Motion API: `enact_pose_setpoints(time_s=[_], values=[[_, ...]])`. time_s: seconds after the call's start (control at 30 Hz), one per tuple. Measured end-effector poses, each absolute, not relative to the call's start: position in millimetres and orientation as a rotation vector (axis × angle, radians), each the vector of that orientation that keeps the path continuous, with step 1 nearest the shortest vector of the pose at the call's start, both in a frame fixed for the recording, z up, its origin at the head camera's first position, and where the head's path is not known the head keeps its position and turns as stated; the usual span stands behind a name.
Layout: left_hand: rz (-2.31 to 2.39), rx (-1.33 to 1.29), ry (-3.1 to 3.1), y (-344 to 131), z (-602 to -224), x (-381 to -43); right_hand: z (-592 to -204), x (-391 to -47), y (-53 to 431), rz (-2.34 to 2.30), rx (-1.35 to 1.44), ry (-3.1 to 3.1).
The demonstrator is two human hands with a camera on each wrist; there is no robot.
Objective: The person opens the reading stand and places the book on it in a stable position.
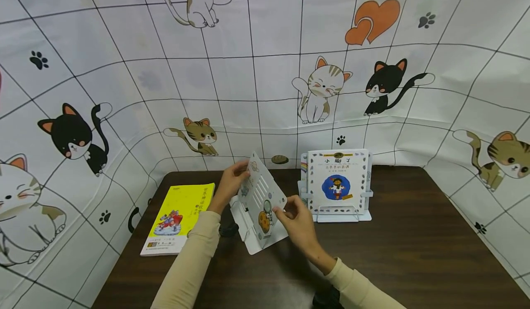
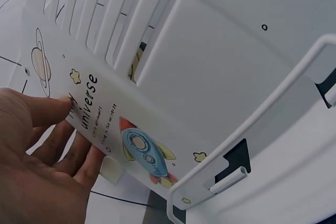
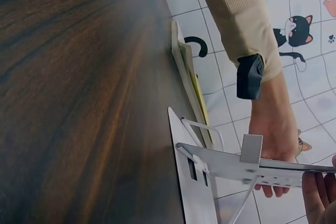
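A white book stand (image 1: 253, 205) with slots and cartoon space prints is tilted up between the two hands, over the middle of the table. My left hand (image 1: 228, 187) pinches the panel's far left edge, and in the left wrist view the thumb of that hand (image 2: 37, 156) lies on the printed face near a blue rocket. On the opposite side, my right hand (image 1: 300, 224) pinches the panel's right edge between thumb and fingers. Below the panel is the stand's white base (image 3: 191, 182), with a wire page holder (image 2: 252, 124) across the front.
To the left, a yellow book (image 1: 182, 208) lies flat on the dark wooden table (image 1: 414, 235). Behind and to the right, a white-covered book (image 1: 316, 175) stands upright on another white stand (image 1: 343, 218). A cat-print cloth (image 1: 273, 79) hangs around the table's back and sides.
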State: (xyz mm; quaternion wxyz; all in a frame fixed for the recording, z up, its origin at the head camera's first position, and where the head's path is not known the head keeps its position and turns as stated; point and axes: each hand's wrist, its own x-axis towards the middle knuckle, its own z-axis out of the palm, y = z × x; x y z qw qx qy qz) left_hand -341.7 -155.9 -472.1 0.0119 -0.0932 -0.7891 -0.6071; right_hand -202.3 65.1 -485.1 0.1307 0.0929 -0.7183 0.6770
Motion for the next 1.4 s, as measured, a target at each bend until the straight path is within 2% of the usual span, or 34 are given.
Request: enact_pose_setpoints(time_s=[1.4], values=[[-1.923,-0.056,-2.408,-180,-470,-336,-474,-233,79,1.877,0.194,-2.216]])
